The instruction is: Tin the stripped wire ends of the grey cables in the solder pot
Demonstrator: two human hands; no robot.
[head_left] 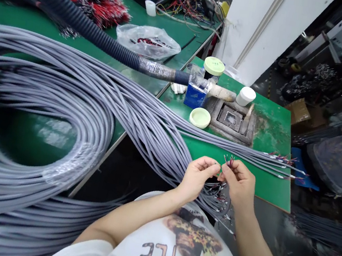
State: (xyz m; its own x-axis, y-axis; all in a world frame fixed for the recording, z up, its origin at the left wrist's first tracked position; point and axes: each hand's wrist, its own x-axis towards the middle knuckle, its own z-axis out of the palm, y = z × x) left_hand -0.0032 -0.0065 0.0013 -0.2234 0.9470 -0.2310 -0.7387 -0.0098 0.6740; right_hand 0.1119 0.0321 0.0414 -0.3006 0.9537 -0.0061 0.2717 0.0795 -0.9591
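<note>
In the head view my right hand (241, 182) is closed, thumb against fingers, round the thin coloured wires (229, 159) at a cable's stripped end. My left hand (200, 173) pinches at a thin wire beside them, its thumb tip close to my right thumb. The fingers hide most of this wire. Under both hands hang more stripped cable ends (218, 205) with small pale tips. A thick bundle of grey cables (146, 117) runs in from the left, and some of its ends (283, 165) lie across the green board.
A soot-marked solder pot (230, 118) sits on the green board (274, 124), with a hose (106, 44) reaching towards it. Nearby stand a pale green lid (199, 118), a blue box (195, 97) and a white cup (246, 96). Coiled grey cables (85, 161) fill the left.
</note>
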